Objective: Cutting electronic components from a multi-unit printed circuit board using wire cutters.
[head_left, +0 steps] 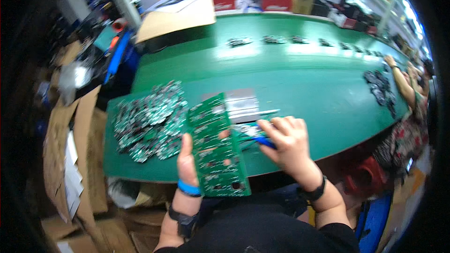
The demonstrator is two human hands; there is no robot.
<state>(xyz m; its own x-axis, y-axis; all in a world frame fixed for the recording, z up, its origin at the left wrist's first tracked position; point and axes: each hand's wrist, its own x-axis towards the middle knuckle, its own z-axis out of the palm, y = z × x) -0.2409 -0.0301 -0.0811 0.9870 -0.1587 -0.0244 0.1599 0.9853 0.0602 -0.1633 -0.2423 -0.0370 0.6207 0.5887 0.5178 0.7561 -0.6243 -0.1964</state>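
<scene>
A green circuit board panel [216, 154] with cut-out holes stands tilted in front of me. My left hand [187, 164] grips its left edge, thumb up along the side. In my right hand [291, 144] is a blue-handled tool [264, 141], its far end reaching toward the panel's right edge; blur hides what kind it is and whether it touches. Just beyond the panel lies a grey metal block [242, 105], with a thin light-coloured rod [262, 114] near it. Left of the panel is a heap of small populated circuit boards [152, 124].
Small board stacks [274, 40] line the far part of the green table [318, 89]. Dark parts [379, 89] lie near a co-worker's arm [404, 84] at right. Cardboard [86, 159] stands beside the left edge; red boxes [276, 3] stand behind. A red stool [365, 178] is below.
</scene>
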